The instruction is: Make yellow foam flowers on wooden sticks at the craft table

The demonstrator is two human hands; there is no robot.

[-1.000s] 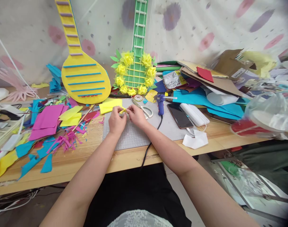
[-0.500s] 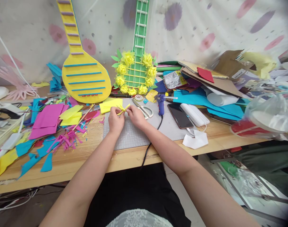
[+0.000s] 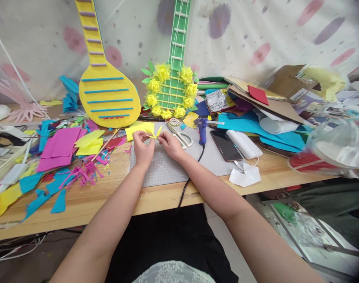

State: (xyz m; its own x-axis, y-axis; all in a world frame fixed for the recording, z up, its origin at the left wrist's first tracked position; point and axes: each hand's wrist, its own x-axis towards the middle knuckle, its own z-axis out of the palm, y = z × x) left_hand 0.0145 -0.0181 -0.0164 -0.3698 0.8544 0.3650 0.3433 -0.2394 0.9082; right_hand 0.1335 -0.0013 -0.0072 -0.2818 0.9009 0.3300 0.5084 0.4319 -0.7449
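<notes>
Between my two hands is a small piece of yellow crepe paper, with narrow pointed strips standing up from it. My left hand pinches its left end between thumb and fingers. From the right, my right hand pinches the same piece with the fingertips. Both hands hover over a grey cutting mat. Behind my left hand lies a folded yellow paper sheet. Scissors with pale handles lie just beyond my right hand, near a blue glue gun.
A yellow paper instrument and a green one trimmed with yellow paper flowers lean at the back. Paper scraps crowd the left. A phone, a white power bank and a plastic-wrapped bucket sit rightward. The glue gun's cord hangs over the edge.
The yellow paper's strips now stand up more and spread apart between my fingers. My left hand has shifted slightly left, its fingers a little more lifted. The view has moved slightly.
</notes>
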